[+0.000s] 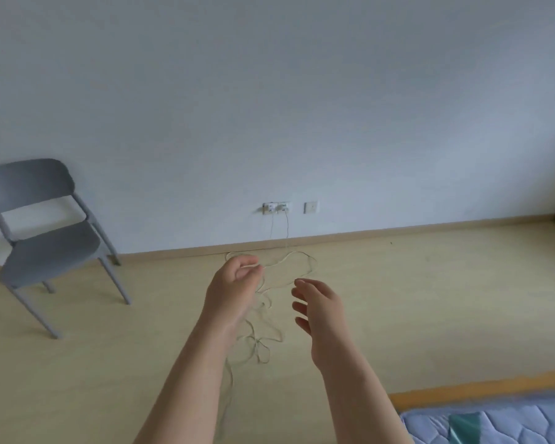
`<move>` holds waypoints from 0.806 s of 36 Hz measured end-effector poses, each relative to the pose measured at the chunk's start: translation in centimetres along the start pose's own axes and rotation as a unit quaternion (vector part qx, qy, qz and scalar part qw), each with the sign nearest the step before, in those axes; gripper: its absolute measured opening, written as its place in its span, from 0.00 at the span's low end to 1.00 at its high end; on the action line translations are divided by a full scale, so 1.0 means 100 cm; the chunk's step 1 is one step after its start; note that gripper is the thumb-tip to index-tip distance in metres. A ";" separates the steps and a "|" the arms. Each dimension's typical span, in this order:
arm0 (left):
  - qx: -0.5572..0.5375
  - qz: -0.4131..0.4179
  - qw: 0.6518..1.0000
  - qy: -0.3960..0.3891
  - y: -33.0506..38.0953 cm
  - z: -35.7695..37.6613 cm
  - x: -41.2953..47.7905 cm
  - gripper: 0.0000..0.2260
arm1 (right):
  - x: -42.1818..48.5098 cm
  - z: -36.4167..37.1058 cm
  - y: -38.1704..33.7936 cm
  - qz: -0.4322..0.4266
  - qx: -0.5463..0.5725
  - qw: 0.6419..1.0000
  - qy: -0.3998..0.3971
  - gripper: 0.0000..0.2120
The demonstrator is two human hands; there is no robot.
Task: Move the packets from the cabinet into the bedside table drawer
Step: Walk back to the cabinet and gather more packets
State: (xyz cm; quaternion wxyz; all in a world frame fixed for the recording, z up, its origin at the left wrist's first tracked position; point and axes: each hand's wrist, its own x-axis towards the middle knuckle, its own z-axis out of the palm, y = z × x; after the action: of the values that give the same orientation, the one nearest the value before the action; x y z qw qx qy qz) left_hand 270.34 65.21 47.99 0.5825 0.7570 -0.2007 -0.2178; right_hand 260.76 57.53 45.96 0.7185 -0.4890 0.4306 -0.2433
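Grey chair (45, 238) stands apart from relaxed left hand (234, 283) and right hand (318, 302).

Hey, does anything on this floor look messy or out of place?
Yes. A thin pale cable lies in a loose tangle on the floor below the wall sockets, trailing toward the camera. It looks like a trip hazard.

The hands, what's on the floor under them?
A tangle of pale cable lies on the floor under the left hand and right hand; the forearms hide part of it.
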 end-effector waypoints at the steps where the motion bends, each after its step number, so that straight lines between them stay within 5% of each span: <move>1: 0.002 0.004 1.000 -0.013 0.004 0.015 0.020 0.05 | 0.021 -0.006 -0.008 -0.002 0.004 1.000 0.011 0.04; 17: -0.006 0.001 0.992 -0.130 0.071 0.241 0.292 0.06 | 0.309 -0.097 -0.151 -0.038 0.027 0.992 0.119 0.05; 29: 0.010 0.073 0.955 -0.287 0.161 0.449 0.483 0.07 | 0.522 -0.201 -0.266 -0.102 0.046 0.963 0.244 0.04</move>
State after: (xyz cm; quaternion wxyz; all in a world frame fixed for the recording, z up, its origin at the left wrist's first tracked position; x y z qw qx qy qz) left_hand 284.06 -1.30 48.74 0.5074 0.6515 -0.4164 -0.3804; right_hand 272.13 -3.31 47.29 0.5848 -0.4225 0.5290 -0.4469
